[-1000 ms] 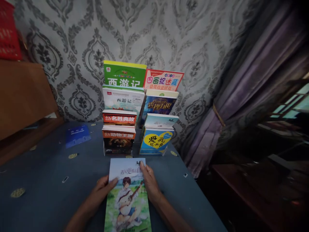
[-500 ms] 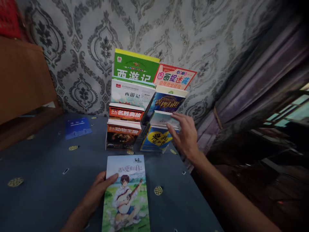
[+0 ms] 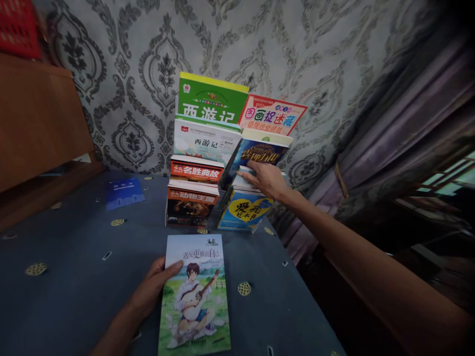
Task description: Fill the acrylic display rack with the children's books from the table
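Note:
My left hand [image 3: 161, 277] grips the left edge of a paperback book [image 3: 198, 301], thumb on top; its cover shows a seated figure playing a guitar. My right hand [image 3: 265, 179] is at the upper edge of a pale book [image 3: 241, 182] in the right column of a stepped book rack, thumb in front and fingers behind, closed on it. Most of that book is hidden by the hand and by the blue book with a yellow heart [image 3: 243, 210] in front. Behind the hand stands a dark blue book [image 3: 256, 151].
In the rack's left column stand a green book [image 3: 211, 101], a white book [image 3: 204, 141] and two orange-topped books. A pink book [image 3: 274, 114] is at the back right. A thin blue booklet [image 3: 124, 193] lies on the dark tablecloth [image 3: 74, 296]. A wooden cabinet [image 3: 40, 118] stands left.
My right hand has moved left and slightly up, from the pale book's right side onto its top edge, and its fingers have closed. My left hand keeps holding the guitar-cover book.

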`<move>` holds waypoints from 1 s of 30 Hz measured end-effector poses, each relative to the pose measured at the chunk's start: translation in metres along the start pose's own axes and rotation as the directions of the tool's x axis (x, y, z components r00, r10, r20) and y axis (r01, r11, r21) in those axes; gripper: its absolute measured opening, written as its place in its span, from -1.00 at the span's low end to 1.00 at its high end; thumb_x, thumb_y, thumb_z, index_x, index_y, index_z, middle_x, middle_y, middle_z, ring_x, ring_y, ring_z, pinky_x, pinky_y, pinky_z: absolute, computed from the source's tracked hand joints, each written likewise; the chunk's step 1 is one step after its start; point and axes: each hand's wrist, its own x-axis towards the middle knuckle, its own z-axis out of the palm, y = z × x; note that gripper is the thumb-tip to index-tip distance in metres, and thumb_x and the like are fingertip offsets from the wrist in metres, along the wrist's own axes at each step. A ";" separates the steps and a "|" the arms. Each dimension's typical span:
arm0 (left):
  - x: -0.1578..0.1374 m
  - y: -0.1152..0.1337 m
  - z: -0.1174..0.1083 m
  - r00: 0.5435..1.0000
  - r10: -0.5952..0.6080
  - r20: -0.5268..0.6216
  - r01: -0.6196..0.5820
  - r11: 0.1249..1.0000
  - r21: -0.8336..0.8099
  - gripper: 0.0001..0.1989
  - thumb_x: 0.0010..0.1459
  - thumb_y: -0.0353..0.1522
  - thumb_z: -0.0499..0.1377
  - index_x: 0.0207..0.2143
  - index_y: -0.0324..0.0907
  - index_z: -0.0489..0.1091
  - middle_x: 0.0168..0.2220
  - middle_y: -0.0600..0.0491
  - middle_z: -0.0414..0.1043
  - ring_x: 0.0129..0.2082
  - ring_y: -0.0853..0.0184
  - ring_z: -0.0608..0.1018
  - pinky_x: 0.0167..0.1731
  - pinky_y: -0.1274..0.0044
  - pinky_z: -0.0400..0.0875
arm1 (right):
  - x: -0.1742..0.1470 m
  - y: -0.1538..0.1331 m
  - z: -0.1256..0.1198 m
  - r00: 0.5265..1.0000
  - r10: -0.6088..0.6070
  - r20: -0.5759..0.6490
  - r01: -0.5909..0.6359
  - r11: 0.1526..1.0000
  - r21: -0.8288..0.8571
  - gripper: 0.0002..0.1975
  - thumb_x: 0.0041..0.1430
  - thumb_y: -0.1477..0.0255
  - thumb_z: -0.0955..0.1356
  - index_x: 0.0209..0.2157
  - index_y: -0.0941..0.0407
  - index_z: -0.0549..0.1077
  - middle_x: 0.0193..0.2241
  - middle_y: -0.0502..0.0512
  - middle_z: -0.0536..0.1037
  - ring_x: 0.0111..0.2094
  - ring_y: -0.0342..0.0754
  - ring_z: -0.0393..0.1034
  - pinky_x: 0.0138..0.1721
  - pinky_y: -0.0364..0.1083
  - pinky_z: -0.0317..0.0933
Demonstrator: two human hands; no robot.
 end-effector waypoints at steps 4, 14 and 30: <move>-0.001 0.002 0.001 1.000 -0.004 0.001 0.004 1.000 -0.018 -0.51 -0.25 -0.15 0.51 -0.29 -0.24 0.55 -0.34 -0.07 0.65 -0.34 0.17 0.67 -0.28 0.46 0.53 | -0.001 0.004 0.004 0.998 -0.059 -0.017 0.059 0.998 0.008 -0.48 0.40 0.02 0.11 -0.25 0.12 0.45 -0.30 0.21 0.61 -0.31 0.09 0.48 -0.44 -0.08 -0.01; -0.007 0.054 0.033 0.974 0.222 -0.053 -0.224 0.974 -0.037 -0.50 -0.28 -0.18 0.52 -0.29 -0.25 0.55 -0.38 -0.05 0.65 -0.43 0.18 0.66 -0.43 0.50 0.55 | -0.007 0.008 0.000 0.990 -0.136 -0.025 0.137 0.988 0.064 -0.57 0.42 0.11 0.13 -0.24 0.13 0.41 -0.31 0.24 0.58 -0.29 0.10 0.46 -0.43 -0.07 -0.03; -0.008 0.157 0.128 0.614 0.784 0.086 -0.789 0.608 0.089 -0.48 -0.16 -0.15 0.47 -0.15 -0.22 0.56 -0.23 -0.07 0.65 -0.14 0.06 0.64 -0.12 0.35 0.57 | -0.006 0.031 -0.013 0.972 -0.209 -0.107 0.234 0.821 0.521 -0.45 0.44 0.12 0.04 -0.35 0.12 0.46 -0.35 0.18 0.57 -0.28 0.04 0.46 -0.21 -0.03 0.22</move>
